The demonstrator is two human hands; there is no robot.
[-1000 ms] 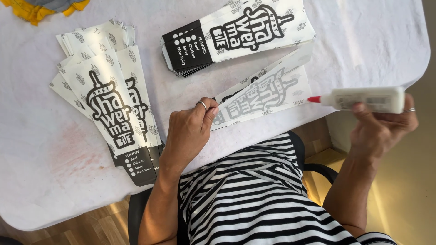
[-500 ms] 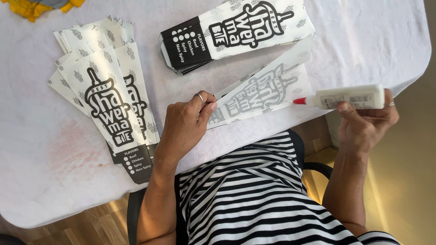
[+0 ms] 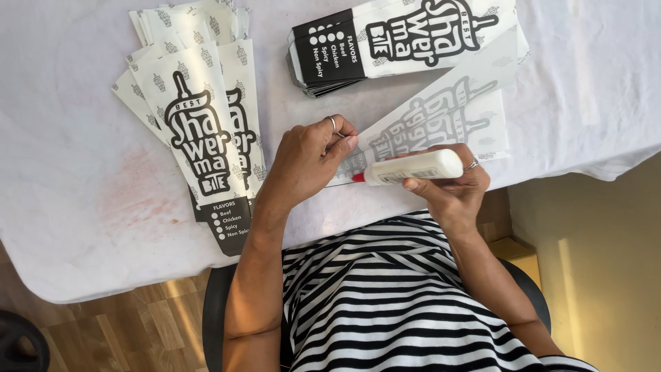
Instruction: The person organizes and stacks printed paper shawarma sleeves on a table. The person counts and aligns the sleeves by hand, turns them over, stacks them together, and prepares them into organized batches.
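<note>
From the head camera, a counter (image 3: 62,227) draped in a white cloth with a faint reddish stain fills most of the view; below its edge lies wood-plank floor, and a pale yellowish floor shows at the right. The person, in a black-and-white striped top, sits on a dark chair.

The left hand (image 3: 306,162) presses down the near end of a flat white paper sleeve with grey lettering showing through from its underside (image 3: 441,114), fingers curled, the tips pinching or pinning the paper edge; which of the two is hard to tell. The right hand (image 3: 451,189) is wrapped around a white plastic glue bottle with a red tip (image 3: 406,167), the tip just beside the left fingertips at the sleeve's edge.

A fanned pile of white printed paper sleeves with black lettering (image 3: 200,131) lies at left. A neat stack of similar sleeves (image 3: 392,41) sits beyond the sleeve being worked on, its edge covering the far end.
</note>
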